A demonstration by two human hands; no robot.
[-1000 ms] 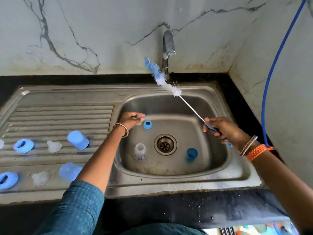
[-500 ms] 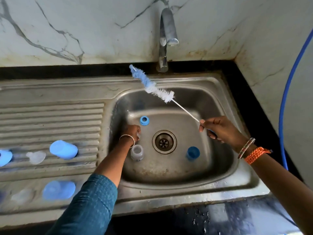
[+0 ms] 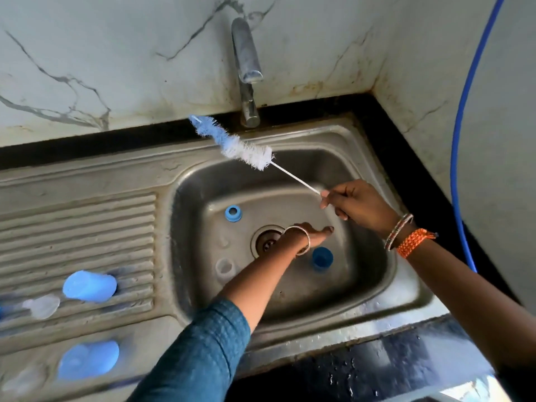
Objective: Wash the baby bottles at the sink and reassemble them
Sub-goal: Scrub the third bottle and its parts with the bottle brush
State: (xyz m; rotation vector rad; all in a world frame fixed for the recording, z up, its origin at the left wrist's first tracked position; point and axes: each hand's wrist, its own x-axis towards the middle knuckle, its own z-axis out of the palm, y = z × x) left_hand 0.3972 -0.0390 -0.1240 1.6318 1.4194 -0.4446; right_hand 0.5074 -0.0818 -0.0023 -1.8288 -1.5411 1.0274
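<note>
Right hand (image 3: 358, 203) gripping the bottle brush (image 3: 232, 143) at upper centre, left hand (image 3: 314, 236) now off the clear bottle (image 3: 225, 268), fingers open, reaching right toward the blue cap (image 3: 322, 258): washing barely begun.

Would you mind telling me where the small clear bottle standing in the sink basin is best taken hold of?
Probably round its side wall, coming from above and from the left. The clear bottle stands upright, mouth up, on the basin floor left of the drain, with bare floor on its left. The left hand reaches past it toward the blue cap; the forearm crosses just right.
</note>
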